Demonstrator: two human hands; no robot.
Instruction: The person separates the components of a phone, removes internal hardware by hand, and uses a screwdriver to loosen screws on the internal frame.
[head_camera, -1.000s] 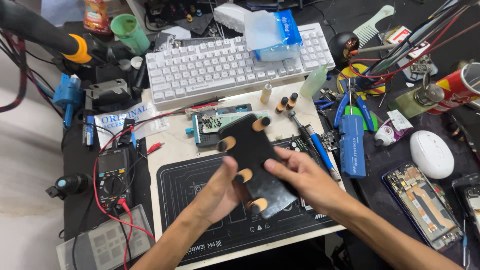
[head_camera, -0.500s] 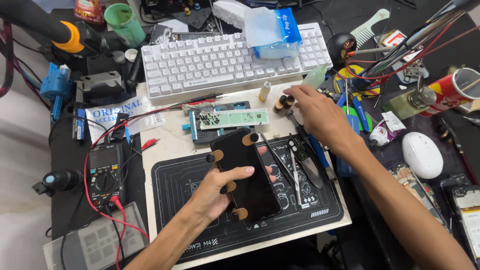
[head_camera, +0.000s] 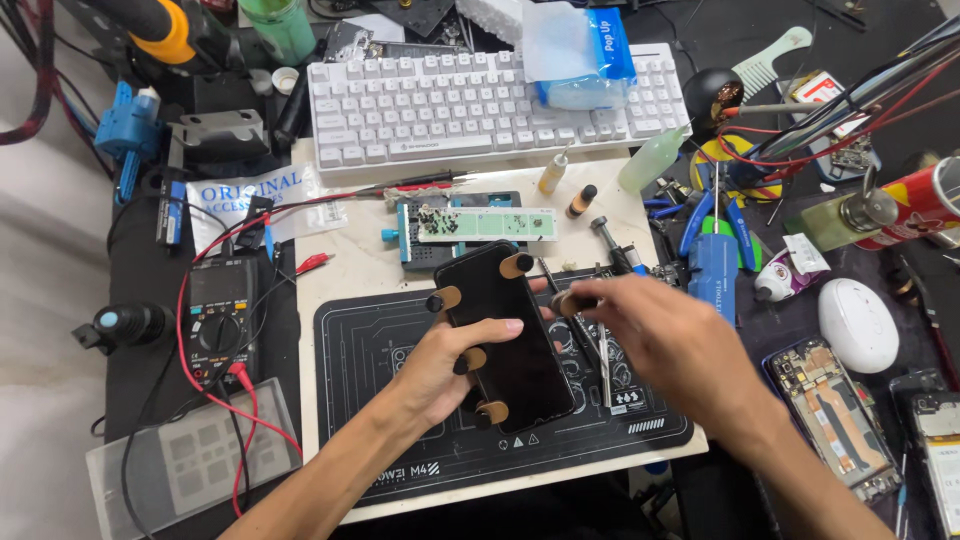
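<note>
Left hand (head_camera: 448, 365) comes up from below, palm cupped, fingers curled round the black flat phone with tan clips on its edges (head_camera: 508, 340), tilted above the black printed work mat (head_camera: 370, 400). Right hand (head_camera: 668, 340) reaches in across it, fingertips pinched on a small tan-and-black clip (head_camera: 570, 303) at the phone's right edge.

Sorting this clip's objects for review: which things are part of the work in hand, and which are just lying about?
In hand:
- black phone, held by the left hand
- round clamps clipped along its edges
- small clamp in the right hand
- black work mat underneath

Lying about:
- white keyboard
- multimeter
- white mouse
- opened phone
- blue screwdriver
</note>
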